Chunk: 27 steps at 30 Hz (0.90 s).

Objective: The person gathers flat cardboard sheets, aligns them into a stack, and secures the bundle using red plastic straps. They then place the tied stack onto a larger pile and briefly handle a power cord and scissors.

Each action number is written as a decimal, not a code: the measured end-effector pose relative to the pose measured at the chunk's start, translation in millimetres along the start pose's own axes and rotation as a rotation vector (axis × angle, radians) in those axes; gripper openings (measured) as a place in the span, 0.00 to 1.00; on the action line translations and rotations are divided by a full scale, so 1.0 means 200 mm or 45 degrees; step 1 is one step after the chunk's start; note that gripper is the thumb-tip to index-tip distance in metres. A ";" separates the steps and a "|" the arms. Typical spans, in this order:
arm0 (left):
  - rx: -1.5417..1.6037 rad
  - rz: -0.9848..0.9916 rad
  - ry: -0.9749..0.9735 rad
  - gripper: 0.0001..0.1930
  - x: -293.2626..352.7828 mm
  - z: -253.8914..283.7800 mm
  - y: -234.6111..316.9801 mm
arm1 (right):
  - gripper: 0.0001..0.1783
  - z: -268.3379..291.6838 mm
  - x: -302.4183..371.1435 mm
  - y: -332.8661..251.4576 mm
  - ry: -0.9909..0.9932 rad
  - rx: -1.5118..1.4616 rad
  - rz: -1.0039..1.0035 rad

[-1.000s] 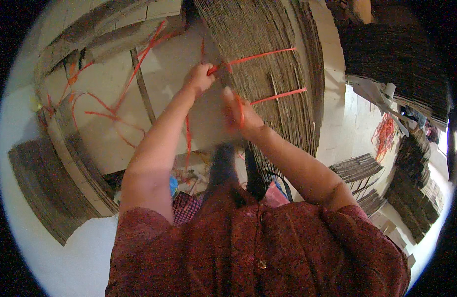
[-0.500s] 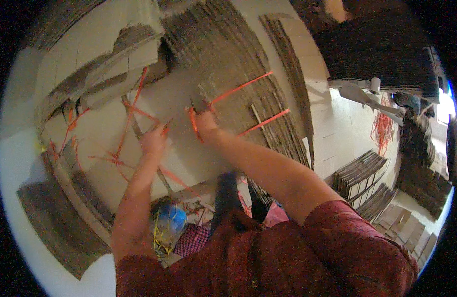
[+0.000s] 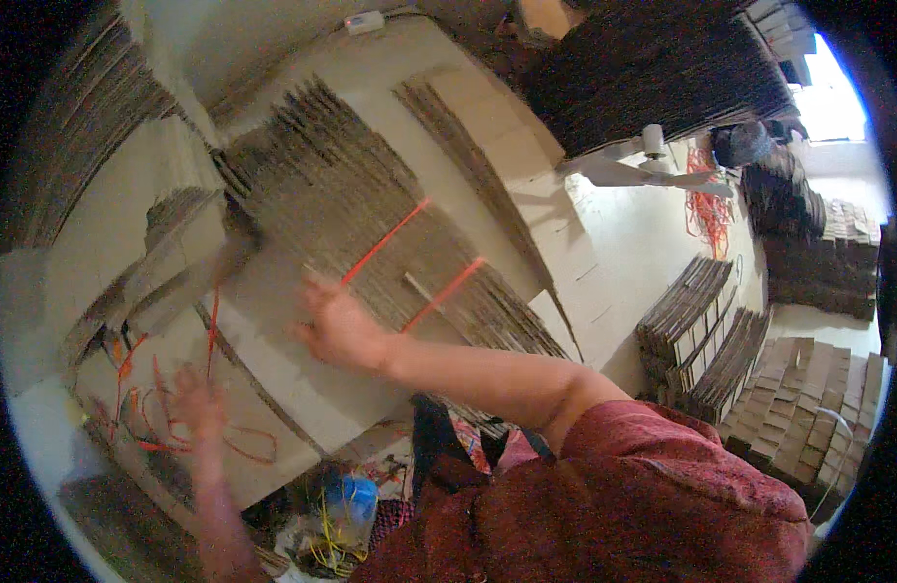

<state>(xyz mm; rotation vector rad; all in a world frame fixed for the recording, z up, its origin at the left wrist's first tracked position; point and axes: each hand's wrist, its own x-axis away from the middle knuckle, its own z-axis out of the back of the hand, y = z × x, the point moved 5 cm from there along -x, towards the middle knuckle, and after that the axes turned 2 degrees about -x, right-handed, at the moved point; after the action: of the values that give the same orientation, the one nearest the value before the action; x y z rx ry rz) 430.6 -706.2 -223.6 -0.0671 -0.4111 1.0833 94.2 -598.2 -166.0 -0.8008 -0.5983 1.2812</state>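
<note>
A tall stack of flat cardboard sheets (image 3: 342, 175) lies in front of me, with two orange-red straps (image 3: 385, 243) across it. At the near end of one strap is my right hand (image 3: 344, 323), its fingers curled in; whatever they may hold cannot be made out. My left hand (image 3: 198, 400) is further left, fingers apart and smeared by motion, over loose orange-red strap pieces (image 3: 264, 457) on the pale surface. Another length of strap (image 3: 213, 335) runs up from beside that hand.
A white fan (image 3: 653, 173) stands at the right, beside a tangle of red strapping (image 3: 707, 214). Cardboard bundles (image 3: 687, 311) and brown cartons (image 3: 808, 398) are on the right. A blue bag (image 3: 353, 497) with yellow cords sits below the surface's near edge.
My head view has turned, shifting the scene left. My hands have moved farther apart; the left is lower among the loose straps. A dark object seen at my right hand earlier no longer shows.
</note>
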 end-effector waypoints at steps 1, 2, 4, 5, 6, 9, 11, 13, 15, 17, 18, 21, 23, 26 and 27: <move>0.440 -0.019 0.022 0.37 0.00 0.13 0.36 | 0.28 0.25 0.01 0.03 0.275 0.162 0.074; 0.872 0.016 -0.170 0.35 0.05 0.12 0.61 | 0.32 0.50 0.00 0.07 0.544 0.306 0.173; 0.974 -0.307 -0.066 0.33 0.10 0.01 0.99 | 0.38 0.75 0.00 0.33 0.488 0.566 -0.310; 0.779 -0.482 -0.036 0.34 0.08 0.03 1.20 | 0.45 0.79 0.04 0.55 0.355 0.565 -0.574; 1.286 -0.133 -0.239 0.37 0.05 0.01 1.31 | 0.47 0.79 0.12 0.72 0.295 0.483 -0.789; 2.287 0.671 -0.680 0.45 0.09 0.26 1.68 | 0.42 0.74 0.28 0.95 -0.185 -0.100 -1.193; 2.488 0.702 -0.565 0.45 0.12 0.50 1.70 | 0.40 0.79 0.34 0.90 -0.014 -0.052 -1.099; 2.531 0.687 -0.561 0.43 0.13 0.45 1.62 | 0.41 0.84 0.37 0.73 -0.079 -0.073 -1.089; 2.424 0.670 -0.542 0.41 0.21 0.49 1.48 | 0.38 0.91 0.44 0.57 -0.075 -0.243 -1.017; 2.126 0.668 -0.420 0.37 0.28 0.46 1.29 | 0.33 0.94 0.54 0.50 0.057 -0.425 -0.855; 2.006 0.576 -0.372 0.38 0.28 0.56 1.27 | 0.35 1.02 0.56 0.40 0.092 -0.541 -0.831; 1.838 0.150 -0.277 0.51 0.53 1.36 1.31 | 0.31 1.26 0.71 0.11 0.367 -0.902 -0.603; 1.636 -0.187 -0.154 0.50 0.65 1.74 1.30 | 0.26 1.44 0.83 -0.04 0.357 -1.079 -0.675; 1.095 -0.911 0.026 0.49 0.81 2.11 1.39 | 0.36 1.32 1.18 0.25 0.387 -1.913 -0.456; 0.925 -1.078 0.121 0.48 0.88 2.25 1.39 | 0.36 1.31 1.22 0.22 0.412 -1.906 -0.515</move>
<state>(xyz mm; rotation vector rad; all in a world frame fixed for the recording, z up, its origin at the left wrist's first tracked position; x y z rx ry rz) 105.3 -486.6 173.6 0.6464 0.0754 0.3343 -86.1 -305.9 -54.3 -1.9064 -1.3703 0.1154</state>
